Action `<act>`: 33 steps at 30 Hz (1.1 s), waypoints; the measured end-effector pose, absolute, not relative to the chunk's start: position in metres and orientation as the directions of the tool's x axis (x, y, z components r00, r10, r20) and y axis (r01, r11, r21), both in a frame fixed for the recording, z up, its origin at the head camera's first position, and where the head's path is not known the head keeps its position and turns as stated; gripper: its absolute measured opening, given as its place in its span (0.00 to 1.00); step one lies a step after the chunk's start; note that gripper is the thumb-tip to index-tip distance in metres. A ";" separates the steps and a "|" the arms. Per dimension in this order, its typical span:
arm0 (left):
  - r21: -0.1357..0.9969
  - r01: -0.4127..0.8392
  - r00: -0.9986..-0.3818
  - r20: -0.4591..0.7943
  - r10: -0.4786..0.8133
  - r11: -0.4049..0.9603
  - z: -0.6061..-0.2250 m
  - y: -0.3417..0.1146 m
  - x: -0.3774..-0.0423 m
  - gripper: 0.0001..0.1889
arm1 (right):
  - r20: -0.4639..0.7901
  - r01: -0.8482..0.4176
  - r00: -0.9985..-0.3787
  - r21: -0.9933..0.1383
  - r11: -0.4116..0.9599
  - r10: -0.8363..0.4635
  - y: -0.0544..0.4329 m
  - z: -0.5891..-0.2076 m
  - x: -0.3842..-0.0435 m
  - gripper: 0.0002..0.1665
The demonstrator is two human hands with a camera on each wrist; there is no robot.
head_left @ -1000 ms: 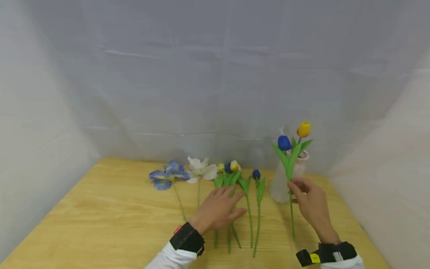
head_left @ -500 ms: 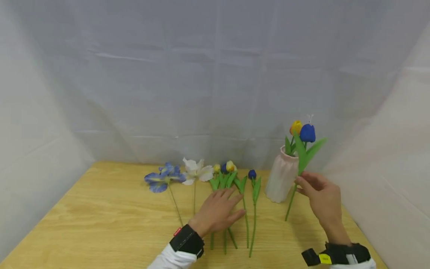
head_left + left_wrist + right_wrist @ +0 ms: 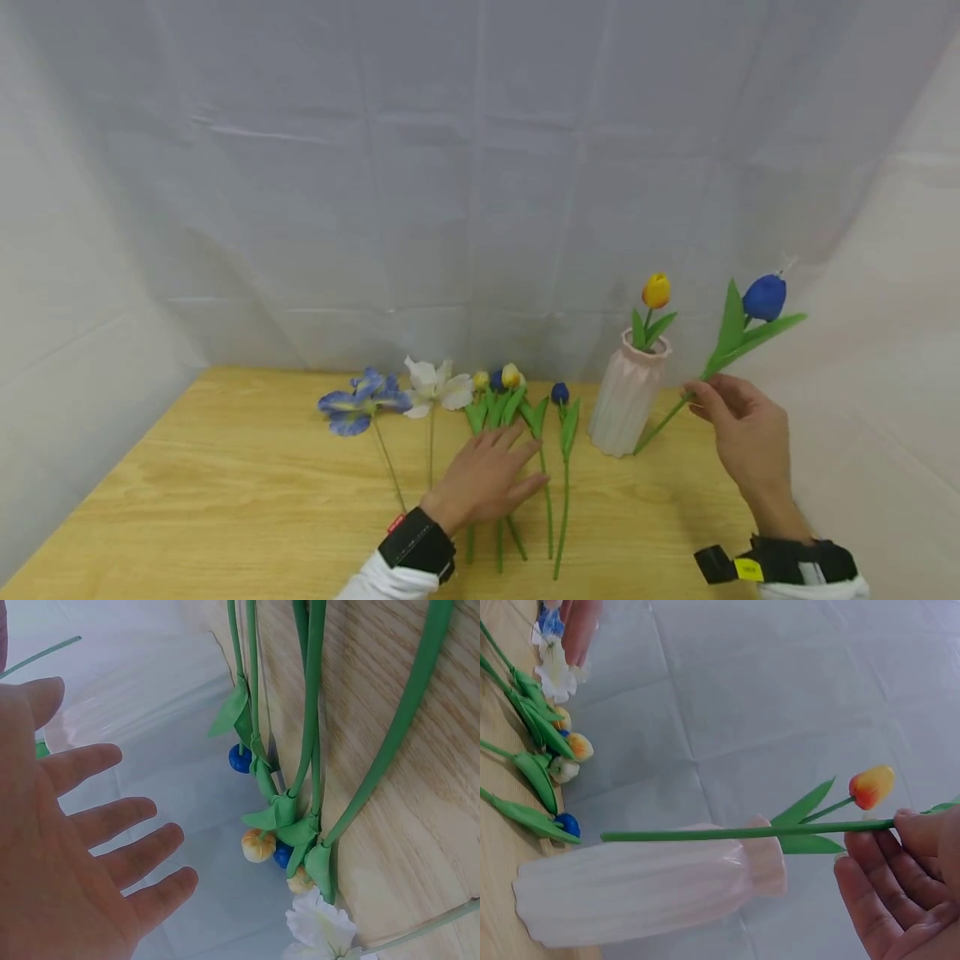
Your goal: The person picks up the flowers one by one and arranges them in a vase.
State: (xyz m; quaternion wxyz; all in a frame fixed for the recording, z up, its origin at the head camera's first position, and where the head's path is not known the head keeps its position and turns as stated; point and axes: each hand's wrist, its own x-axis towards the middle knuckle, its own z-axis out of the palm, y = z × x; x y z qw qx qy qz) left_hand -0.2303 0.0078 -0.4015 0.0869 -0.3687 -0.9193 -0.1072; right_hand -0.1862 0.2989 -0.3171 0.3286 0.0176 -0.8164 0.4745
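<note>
My right hand (image 3: 746, 433) pinches the green stem of a blue tulip (image 3: 765, 297) between thumb and fingers. The tulip leans to the right, beside the pale pink and white ribbed vase (image 3: 624, 400). In the right wrist view its stem (image 3: 705, 834) crosses in front of the vase. A yellow-orange tulip (image 3: 656, 291) stands in the vase. My left hand (image 3: 487, 475) hovers with spread fingers above several tulips (image 3: 511, 377) lying in a row. The left wrist view shows the left hand's palm (image 3: 67, 847) holding nothing, apart from the stems.
A blue-purple flower (image 3: 363, 402) and a white flower (image 3: 437, 385) lie on the wooden table (image 3: 225, 492), left of the tulips. A single blue tulip (image 3: 560, 393) lies at the row's right end. Grey-white sheeting (image 3: 412, 183) hangs behind and at both sides.
My right hand has carried the blue tulip rightward, from in front of the vase to its right, tilting it to the right. The left hand has stayed almost in place.
</note>
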 end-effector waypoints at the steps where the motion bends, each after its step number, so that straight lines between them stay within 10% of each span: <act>1: 0.129 0.698 -0.711 0.241 0.660 0.705 -0.402 0.008 -0.230 0.28 | 0.559 -0.336 -0.783 -0.749 0.570 0.273 0.301 -0.317 -0.186 0.15; 33: 0.073 0.757 -0.629 0.350 0.694 0.649 -0.362 0.021 -0.245 0.28 | 0.701 -0.384 -0.576 -0.686 0.618 0.421 0.322 -0.252 -0.221 0.13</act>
